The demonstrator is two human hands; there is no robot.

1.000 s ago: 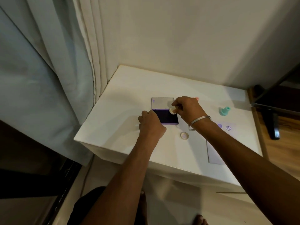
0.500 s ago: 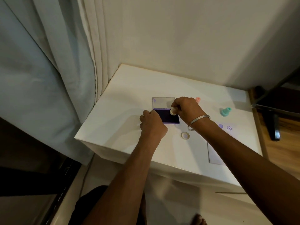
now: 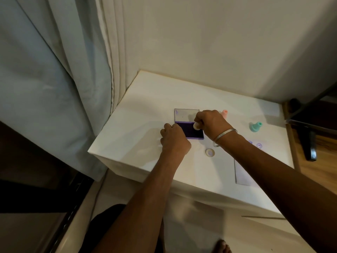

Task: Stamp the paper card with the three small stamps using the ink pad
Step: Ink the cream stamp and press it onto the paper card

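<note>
While pad (image 3: 191, 131) is steadied at left edge by curled left hand (image 3: 174, 138), stamp (image 3: 196, 126) is pinched on pad by right hand (image 3: 211, 123).

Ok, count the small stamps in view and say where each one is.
3. A cream stamp is pinched in the right hand on the ink pad. A pink stamp stands just behind that hand. A teal stamp stands farther right on the table.
</note>
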